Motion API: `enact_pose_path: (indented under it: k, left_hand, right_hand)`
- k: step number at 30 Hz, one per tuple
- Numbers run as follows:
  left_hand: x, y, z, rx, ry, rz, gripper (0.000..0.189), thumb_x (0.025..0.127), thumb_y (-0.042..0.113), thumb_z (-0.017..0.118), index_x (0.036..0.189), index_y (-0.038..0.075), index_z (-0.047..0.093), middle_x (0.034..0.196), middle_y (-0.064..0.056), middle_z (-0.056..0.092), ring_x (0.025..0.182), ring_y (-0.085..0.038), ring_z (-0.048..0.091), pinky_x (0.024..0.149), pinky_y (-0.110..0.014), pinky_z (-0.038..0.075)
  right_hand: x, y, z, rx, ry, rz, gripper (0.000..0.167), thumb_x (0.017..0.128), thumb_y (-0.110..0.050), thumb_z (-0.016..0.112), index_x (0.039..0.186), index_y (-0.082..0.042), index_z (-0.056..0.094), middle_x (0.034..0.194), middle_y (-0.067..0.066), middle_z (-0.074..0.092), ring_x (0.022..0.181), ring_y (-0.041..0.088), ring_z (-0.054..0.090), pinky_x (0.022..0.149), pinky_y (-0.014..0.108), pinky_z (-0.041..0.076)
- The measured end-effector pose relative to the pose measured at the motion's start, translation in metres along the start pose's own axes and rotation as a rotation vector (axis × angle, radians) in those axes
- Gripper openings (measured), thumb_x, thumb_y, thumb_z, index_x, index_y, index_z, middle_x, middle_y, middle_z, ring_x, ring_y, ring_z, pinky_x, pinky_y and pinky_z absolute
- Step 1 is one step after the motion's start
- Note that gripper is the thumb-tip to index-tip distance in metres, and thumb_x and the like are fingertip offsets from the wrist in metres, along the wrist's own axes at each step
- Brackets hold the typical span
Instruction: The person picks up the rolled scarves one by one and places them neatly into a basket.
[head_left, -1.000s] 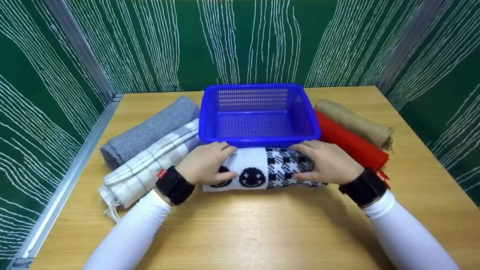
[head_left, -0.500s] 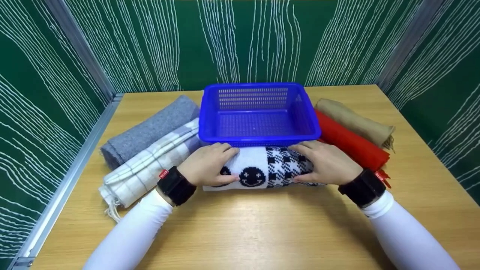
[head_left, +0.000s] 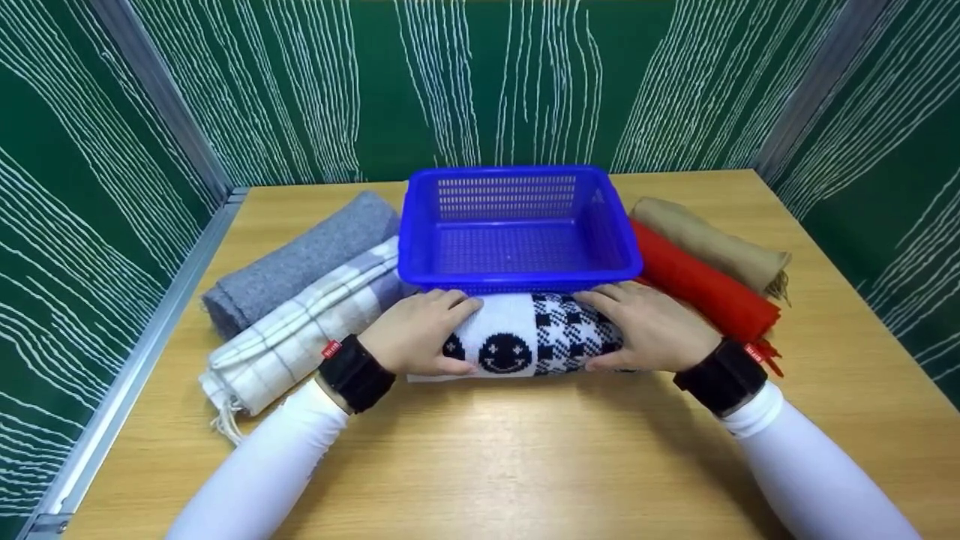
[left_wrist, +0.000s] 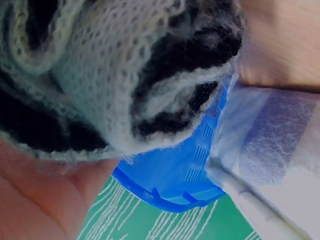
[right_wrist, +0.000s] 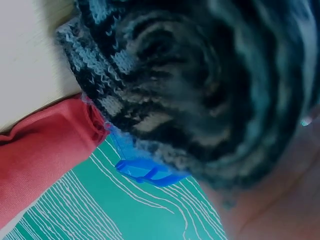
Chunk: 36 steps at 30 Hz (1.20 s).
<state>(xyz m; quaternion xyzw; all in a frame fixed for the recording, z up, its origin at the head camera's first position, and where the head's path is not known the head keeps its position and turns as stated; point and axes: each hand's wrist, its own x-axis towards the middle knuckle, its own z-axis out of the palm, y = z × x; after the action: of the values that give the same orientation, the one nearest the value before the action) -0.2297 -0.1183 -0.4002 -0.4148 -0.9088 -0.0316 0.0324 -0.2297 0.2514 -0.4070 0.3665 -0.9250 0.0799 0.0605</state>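
Black-and-white knitted scarf roll (head_left: 506, 330): probably light, soft and compressible, with little slip. Best taken near both ends, to prevent unrolling. White with black smiley faces to the left, check to the right; coiled layers visible end-on. Midway between the side edges of the desk (head_left: 495, 465), parallel to its far edge, just before the blue basket (head_left: 517, 279). Gripped at the ends by left hand (head_left: 416, 331) and right hand (head_left: 654, 324).

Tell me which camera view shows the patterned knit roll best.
Head view: there the knit roll shows smiley and checked sections together, though left hand and right hand partly cover it. Left wrist view: one end, close up. Right wrist view: the other, coiled and blurred.
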Motion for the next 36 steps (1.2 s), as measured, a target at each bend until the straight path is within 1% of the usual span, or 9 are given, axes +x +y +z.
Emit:
enact_pose_path:
  k: [6,12,15,20,25,29,36]
  left_hand:
    - [0.001,0.000,0.002,0.016,-0.041,-0.019,0.106,0.084,0.065,0.085,0.161,0.004,0.046,0.148,-0.019,0.061,0.133,-0.039,0.062,0.117,-0.052,0.051]
    - [0.004,0.000,0.005,0.006,-0.097,-0.048,0.113,0.083,0.065,0.086,0.165,0.003,0.039,0.155,-0.023,0.056,0.139,-0.042,0.058,0.123,-0.054,0.046]
    - [0.004,0.000,0.005,0.009,-0.110,-0.056,0.117,0.082,0.064,0.088,0.167,0.002,0.036,0.157,-0.024,0.054,0.141,-0.043,0.057,0.124,-0.055,0.045]
    - [0.005,0.001,0.006,0.025,-0.109,-0.053,0.120,0.081,0.064,0.089,0.168,0.002,0.034,0.156,-0.024,0.055,0.139,-0.042,0.058,0.122,-0.055,0.046]
    - [0.006,0.001,0.009,0.032,-0.117,-0.065,0.124,0.079,0.064,0.090,0.169,0.002,0.031,0.157,-0.024,0.054,0.138,-0.043,0.058,0.122,-0.055,0.047]
    - [0.006,0.002,0.011,0.029,-0.125,-0.073,0.127,0.078,0.064,0.091,0.170,0.002,0.029,0.157,-0.024,0.054,0.139,-0.043,0.057,0.122,-0.055,0.046]
    - [0.006,0.004,0.011,0.070,-0.112,-0.060,0.126,0.078,0.061,0.092,0.169,0.001,0.030,0.152,-0.024,0.057,0.134,-0.042,0.060,0.119,-0.054,0.050]
  right_hand:
    - [0.000,0.000,0.002,-0.013,-0.015,0.012,0.105,0.075,-0.057,0.095,0.158,-0.009,0.054,0.152,0.016,0.063,0.143,0.041,0.059,0.123,0.062,0.044]
    - [0.001,0.000,0.003,-0.033,-0.019,0.007,0.110,0.072,-0.059,0.097,0.159,-0.008,0.053,0.152,0.016,0.064,0.141,0.042,0.060,0.122,0.062,0.045]
    - [0.002,0.000,0.004,-0.049,-0.032,0.014,0.114,0.070,-0.063,0.097,0.160,-0.009,0.052,0.151,0.016,0.064,0.141,0.041,0.060,0.122,0.061,0.045]
    - [0.004,0.000,0.006,-0.070,-0.064,0.037,0.122,0.067,-0.066,0.097,0.164,-0.010,0.047,0.150,0.017,0.064,0.140,0.042,0.060,0.122,0.061,0.045]
    - [0.005,0.001,0.010,-0.075,-0.088,0.054,0.126,0.066,-0.063,0.099,0.166,-0.010,0.043,0.152,0.018,0.063,0.140,0.044,0.060,0.121,0.061,0.046]
    - [0.005,0.000,0.012,-0.079,-0.085,0.052,0.127,0.065,-0.062,0.100,0.166,-0.010,0.042,0.150,0.018,0.063,0.138,0.044,0.061,0.119,0.061,0.048]
    - [0.005,0.001,0.017,-0.036,-0.040,0.004,0.121,0.065,-0.043,0.104,0.162,-0.003,0.044,0.146,0.024,0.063,0.132,0.046,0.062,0.113,0.063,0.051]
